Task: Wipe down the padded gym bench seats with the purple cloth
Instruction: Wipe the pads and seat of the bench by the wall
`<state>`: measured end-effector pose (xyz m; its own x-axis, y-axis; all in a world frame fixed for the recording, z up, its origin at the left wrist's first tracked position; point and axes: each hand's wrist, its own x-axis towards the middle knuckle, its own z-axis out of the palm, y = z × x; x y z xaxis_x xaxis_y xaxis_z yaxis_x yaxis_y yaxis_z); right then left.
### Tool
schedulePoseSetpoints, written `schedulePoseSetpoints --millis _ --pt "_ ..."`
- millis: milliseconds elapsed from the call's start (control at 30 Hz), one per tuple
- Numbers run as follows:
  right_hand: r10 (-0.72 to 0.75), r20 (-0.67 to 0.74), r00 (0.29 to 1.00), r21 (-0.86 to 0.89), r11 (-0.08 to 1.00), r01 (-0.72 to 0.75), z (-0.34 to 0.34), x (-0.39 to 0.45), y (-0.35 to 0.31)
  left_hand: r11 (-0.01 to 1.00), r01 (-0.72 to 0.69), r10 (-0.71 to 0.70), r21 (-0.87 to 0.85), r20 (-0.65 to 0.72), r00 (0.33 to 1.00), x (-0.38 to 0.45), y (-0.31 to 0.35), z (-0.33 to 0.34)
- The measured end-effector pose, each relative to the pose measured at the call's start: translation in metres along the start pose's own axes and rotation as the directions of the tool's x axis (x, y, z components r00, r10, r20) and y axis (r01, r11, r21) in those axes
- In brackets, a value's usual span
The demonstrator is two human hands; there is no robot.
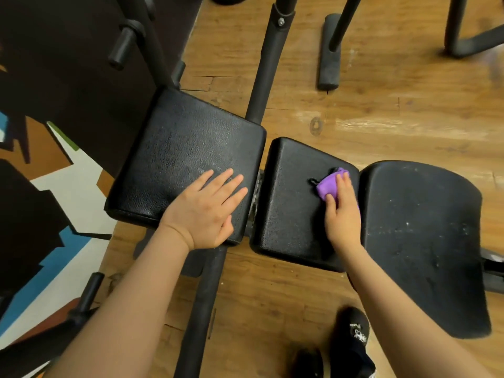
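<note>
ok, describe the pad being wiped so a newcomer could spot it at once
Three black padded bench sections run in a row across the wooden floor. Take the middle pad, the smallest, between the large square pad and the long speckled pad. Only it carries the purple cloth, pressed down by the right hand.

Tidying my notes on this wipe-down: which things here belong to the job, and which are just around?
Job: purple cloth under right hand; left pad, braced by left hand; middle pad; right pad.

Around: wooden floor; patterned mat; shoe.
</note>
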<state>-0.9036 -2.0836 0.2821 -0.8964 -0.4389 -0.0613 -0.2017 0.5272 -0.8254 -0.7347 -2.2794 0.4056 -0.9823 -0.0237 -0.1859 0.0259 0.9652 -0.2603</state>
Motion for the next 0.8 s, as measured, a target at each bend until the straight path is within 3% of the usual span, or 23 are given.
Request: schedulePoseSetpoints --millis 133,300,467,633,800 --pt "0.089 -0.014 0.996 0.007 0.996 -0.089 0.010 0.045 -0.030 1.000 0.004 -0.004 0.013 -0.013 1.000 0.000 0.000 0.000" --pt "-0.168 0.072 0.983 -0.013 0.986 0.169 0.034 0.042 -0.067 1.000 0.005 -0.005 0.003 -0.019 1.000 0.000 -0.001 0.000" --pt "-0.438 0.179 0.881 0.064 0.899 0.433 0.032 -0.037 -0.052 1.000 0.005 -0.005 0.005 -0.007 1.000 0.000 -0.001 0.001" --pt "-0.497 0.282 0.821 0.040 0.861 0.507 0.010 -0.101 -0.013 1.000 0.002 -0.002 0.003 -0.015 1.000 0.000 -0.001 0.002" --pt "-0.573 0.236 0.784 0.023 0.810 0.585 0.015 -0.103 -0.014 1.000 -0.005 0.005 -0.001 -0.041 0.999 -0.001 0.000 0.003"
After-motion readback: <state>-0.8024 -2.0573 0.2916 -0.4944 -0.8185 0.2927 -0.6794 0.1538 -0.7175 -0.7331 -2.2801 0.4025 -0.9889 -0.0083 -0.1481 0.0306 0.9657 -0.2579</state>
